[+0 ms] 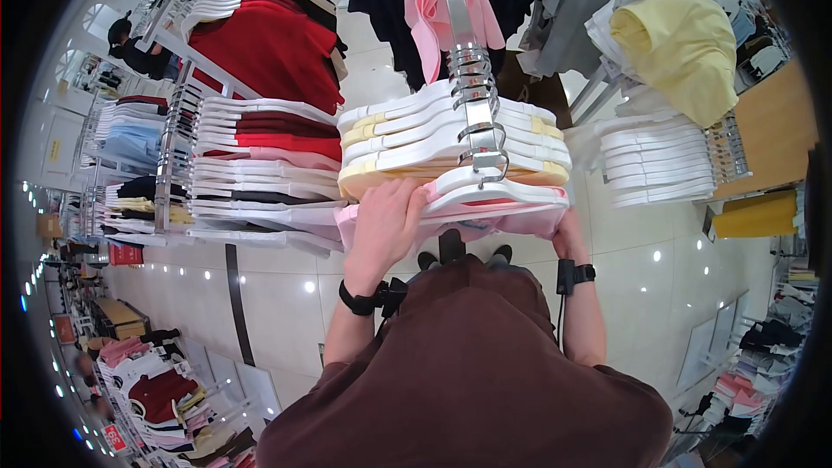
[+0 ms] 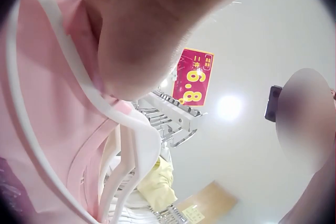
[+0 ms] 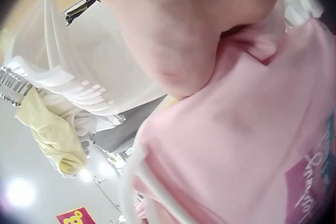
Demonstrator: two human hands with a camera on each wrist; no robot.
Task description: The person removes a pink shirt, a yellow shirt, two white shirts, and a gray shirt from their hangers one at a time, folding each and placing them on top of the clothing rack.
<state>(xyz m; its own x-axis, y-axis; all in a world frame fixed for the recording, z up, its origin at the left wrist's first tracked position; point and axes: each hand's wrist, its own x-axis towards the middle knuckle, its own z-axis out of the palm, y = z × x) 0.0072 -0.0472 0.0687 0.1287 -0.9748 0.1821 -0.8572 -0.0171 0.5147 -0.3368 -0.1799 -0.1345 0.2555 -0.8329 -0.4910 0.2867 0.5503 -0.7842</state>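
Observation:
A pink T-shirt [image 1: 537, 216] with a printed front hangs on a white hanger [image 1: 459, 187] at the near end of a metal rail [image 1: 462, 26]. My left hand [image 1: 387, 221] grips the shirt at its left shoulder, beside the hanger's arm; in the left wrist view the thumb side presses against the pink cloth [image 2: 47, 82]. On the other side, my right hand [image 1: 568, 234] holds the shirt's right edge, and the cloth [image 3: 236, 124] bunches at the fingers in the right wrist view. Most fingertips are hidden behind the fabric.
Several white hangers [image 1: 407, 134] with pale clothes crowd the rail just behind the shirt. Another pink garment [image 1: 433, 0] drapes over the rail farther back. Racks of red and white clothes [image 1: 269, 52] stand left; a yellow garment [image 1: 680, 48] lies over the rack at right.

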